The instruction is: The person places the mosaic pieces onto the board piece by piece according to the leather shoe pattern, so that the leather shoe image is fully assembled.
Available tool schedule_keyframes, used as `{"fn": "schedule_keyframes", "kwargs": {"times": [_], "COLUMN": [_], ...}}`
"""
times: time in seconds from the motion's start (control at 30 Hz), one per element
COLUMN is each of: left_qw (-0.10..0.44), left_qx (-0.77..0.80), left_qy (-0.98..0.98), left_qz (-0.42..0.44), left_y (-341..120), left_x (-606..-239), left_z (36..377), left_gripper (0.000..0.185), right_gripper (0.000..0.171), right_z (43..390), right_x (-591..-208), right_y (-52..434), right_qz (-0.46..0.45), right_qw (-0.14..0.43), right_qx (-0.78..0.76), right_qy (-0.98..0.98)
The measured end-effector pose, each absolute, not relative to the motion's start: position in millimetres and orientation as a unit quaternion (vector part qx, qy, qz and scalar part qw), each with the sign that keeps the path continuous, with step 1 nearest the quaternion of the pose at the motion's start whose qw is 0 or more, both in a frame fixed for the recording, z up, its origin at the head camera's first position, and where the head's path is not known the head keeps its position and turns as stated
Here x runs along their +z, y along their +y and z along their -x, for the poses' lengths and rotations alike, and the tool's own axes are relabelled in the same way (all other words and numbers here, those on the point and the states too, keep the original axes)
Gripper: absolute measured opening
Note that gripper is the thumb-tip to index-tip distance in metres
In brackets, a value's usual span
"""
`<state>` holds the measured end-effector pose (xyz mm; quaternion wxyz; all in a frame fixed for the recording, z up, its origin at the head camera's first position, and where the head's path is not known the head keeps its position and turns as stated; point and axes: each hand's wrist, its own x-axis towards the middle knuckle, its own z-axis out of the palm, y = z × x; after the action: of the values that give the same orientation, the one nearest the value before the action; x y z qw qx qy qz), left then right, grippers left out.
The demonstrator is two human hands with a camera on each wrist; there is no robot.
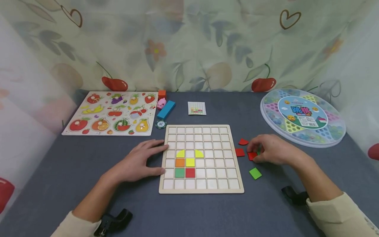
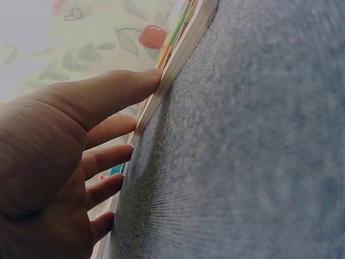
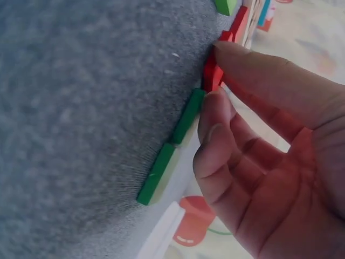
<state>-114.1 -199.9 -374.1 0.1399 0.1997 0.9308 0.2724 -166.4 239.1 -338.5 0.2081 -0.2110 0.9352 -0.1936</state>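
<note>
A wooden grid board lies in the middle of the table. Colored tiles fill some of its squares: yellow quarter-rounds, a yellow square, an orange one, a green one and a red one. Against the board's left edge rests my left hand, thumb and fingertips extended. Right of the board, my right hand pinches a red tile between thumb and fingers, low at the tabletop. Around it lie another red square, a red curved piece and a light green tile.
Dark green tiles lie beside the right fingers. A small pattern card sits behind the board. Back left are a fruit puzzle board, a blue block, a pink pig figure and a chip. A round game box occupies the back right.
</note>
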Motion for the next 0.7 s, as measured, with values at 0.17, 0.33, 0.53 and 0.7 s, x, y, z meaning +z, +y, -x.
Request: {"fn": "schedule_keyframes", "kwargs": {"times": [0.17, 0.33, 0.53, 0.7], "left_qw": [0.143, 0.141, 0.143, 0.141], "left_qx": [0.272, 0.271, 0.272, 0.270], "left_qy": [0.931, 0.932, 0.931, 0.931], "left_qz": [-0.196, -0.198, -0.199, -0.200], "left_y": [-200, -200, -200, -200], "left_x": [-374, -374, -374, -375], "left_z": [115, 115, 114, 115], "left_gripper": [0.079, 0.080, 0.080, 0.080], "right_gripper": [0.018, 0.011, 0.013, 0.009], "right_z": [168, 169, 167, 166], "right_x": [-337, -328, -318, -316], "right_y": [240, 241, 227, 206], "right_qz": [0.212, 0.209, 0.198, 0.210], "right_qw": [0.225, 0.255, 0.263, 0.267], "right_qx": [-0.216, -0.272, -0.314, -0.323], "right_qy": [0.926, 0.904, 0.891, 0.883]}}
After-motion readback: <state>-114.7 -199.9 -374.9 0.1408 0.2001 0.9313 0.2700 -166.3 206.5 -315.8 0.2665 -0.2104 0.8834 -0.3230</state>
